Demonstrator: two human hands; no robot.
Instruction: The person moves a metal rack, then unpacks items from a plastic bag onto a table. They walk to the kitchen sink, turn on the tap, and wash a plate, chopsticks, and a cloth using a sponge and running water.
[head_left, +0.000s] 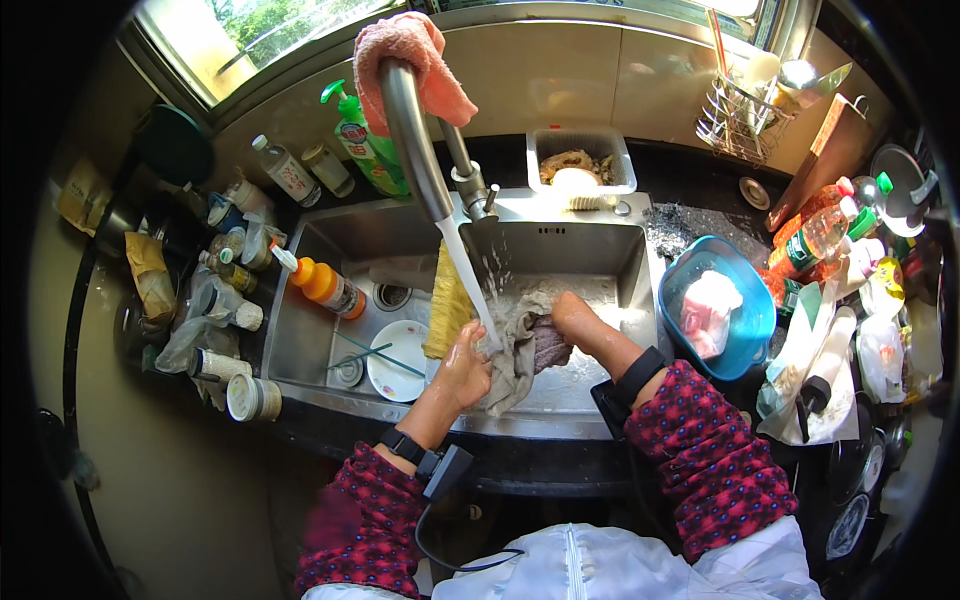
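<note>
My right hand (576, 318) grips a wet, bunched cloth (517, 352), greyish with a darker purple-grey part, above the right sink basin (555, 251). The cloth hangs down toward the basin's front edge. Just left of it, my left hand (465, 367) is wet and half curled, thumb apart from the fingers, and nothing shows in its grasp. Whether its fingertips touch the cloth is hidden. Water (471, 281) pours from the steel faucet (409, 127) between my hands, beside the cloth. A yellow cloth (448, 300) drapes over the sink divider by my left hand.
The left basin holds an orange spray bottle (322, 287), a white plate (397, 364) and thin green sticks (386, 355). A blue plastic tub (757, 346) with a bagged item stands right. Behind are a clear food container (536, 161) and a green pump bottle (360, 139). Bottles (814, 240) crowd the right counter.
</note>
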